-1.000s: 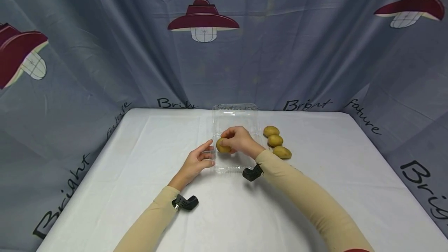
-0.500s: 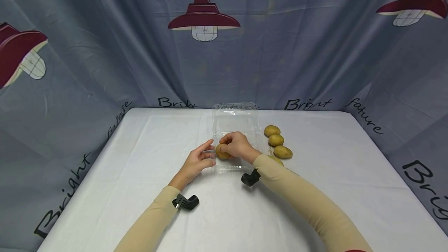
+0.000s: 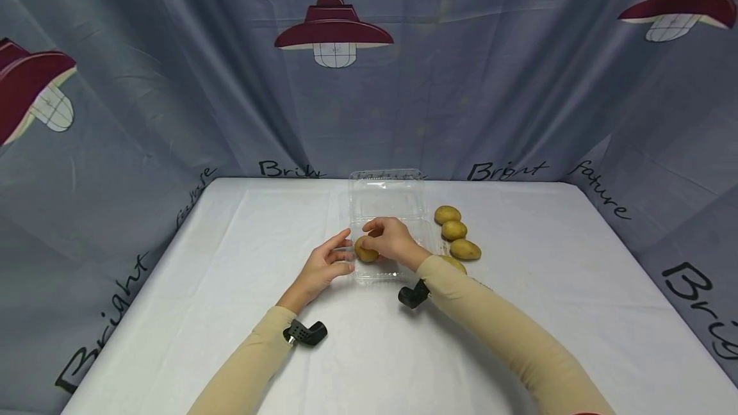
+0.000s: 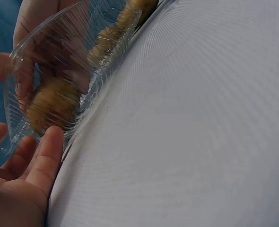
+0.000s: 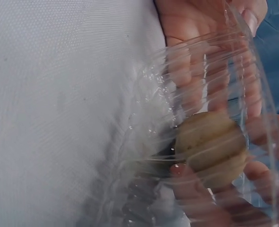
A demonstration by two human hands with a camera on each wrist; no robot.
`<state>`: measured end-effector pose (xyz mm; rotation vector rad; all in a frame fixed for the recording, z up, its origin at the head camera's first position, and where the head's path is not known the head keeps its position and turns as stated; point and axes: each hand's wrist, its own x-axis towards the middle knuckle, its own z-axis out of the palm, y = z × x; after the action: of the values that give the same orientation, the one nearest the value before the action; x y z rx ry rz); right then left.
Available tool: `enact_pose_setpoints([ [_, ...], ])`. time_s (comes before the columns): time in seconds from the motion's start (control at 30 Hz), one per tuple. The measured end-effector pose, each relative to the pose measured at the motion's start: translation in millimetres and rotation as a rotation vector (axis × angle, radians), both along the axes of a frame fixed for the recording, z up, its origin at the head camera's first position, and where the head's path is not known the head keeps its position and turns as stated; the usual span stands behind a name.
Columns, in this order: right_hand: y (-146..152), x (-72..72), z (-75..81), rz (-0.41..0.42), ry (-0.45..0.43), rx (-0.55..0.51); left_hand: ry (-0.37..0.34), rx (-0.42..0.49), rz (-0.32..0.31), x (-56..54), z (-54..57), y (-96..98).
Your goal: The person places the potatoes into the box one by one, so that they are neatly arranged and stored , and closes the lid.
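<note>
A clear plastic clamshell container (image 3: 387,194) stands on the white table, its lid raised at the back. My right hand (image 3: 394,239) reaches in from the right and holds a yellow-brown potato (image 3: 365,250) low at the container's left side, thumb and fingers around it. Through the ribbed plastic wall, the right wrist view shows this potato (image 5: 210,146) with fingertips against it. My left hand (image 3: 325,264) lies along the outside of the left wall, fingers spread and loosely bent. In the left wrist view, its fingertips are right at the plastic below the potato (image 4: 54,106).
Several more potatoes (image 3: 453,230) lie in a row right of the container; the nearest is partly hidden by the right sleeve (image 3: 490,312). A white cloth covers the table (image 3: 259,242). Behind it hangs a blue-grey curtain (image 3: 369,114) printed with lamps.
Over the last second my right hand has lowered the potato and brought it slightly nearer me. A potato near the right sleeve has come into view. The left hand has stayed in place.
</note>
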<state>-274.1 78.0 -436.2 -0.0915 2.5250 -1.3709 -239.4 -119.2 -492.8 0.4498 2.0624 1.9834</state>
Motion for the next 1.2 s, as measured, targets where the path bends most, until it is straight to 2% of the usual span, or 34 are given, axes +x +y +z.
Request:
enact_pose_setpoints([
  [0.23,3.3,-0.4,2.8,-0.017,-0.007,-0.018,0.006,-0.011,0.001,-1.1,-1.5,-0.5],
  [0.5,10.3,0.1,7.2,-0.026,0.005,-0.058,0.021,-0.001,-0.009,2.0,2.5,-0.8],
  [0.9,30.7,-4.4,30.0,-0.023,0.0,-0.039,0.028,0.014,-0.015,1.3,2.3,0.1],
  [1.2,59.5,-10.7,53.1,-0.046,0.012,-0.035,0.031,0.02,-0.016,0.7,1.1,-0.1],
])
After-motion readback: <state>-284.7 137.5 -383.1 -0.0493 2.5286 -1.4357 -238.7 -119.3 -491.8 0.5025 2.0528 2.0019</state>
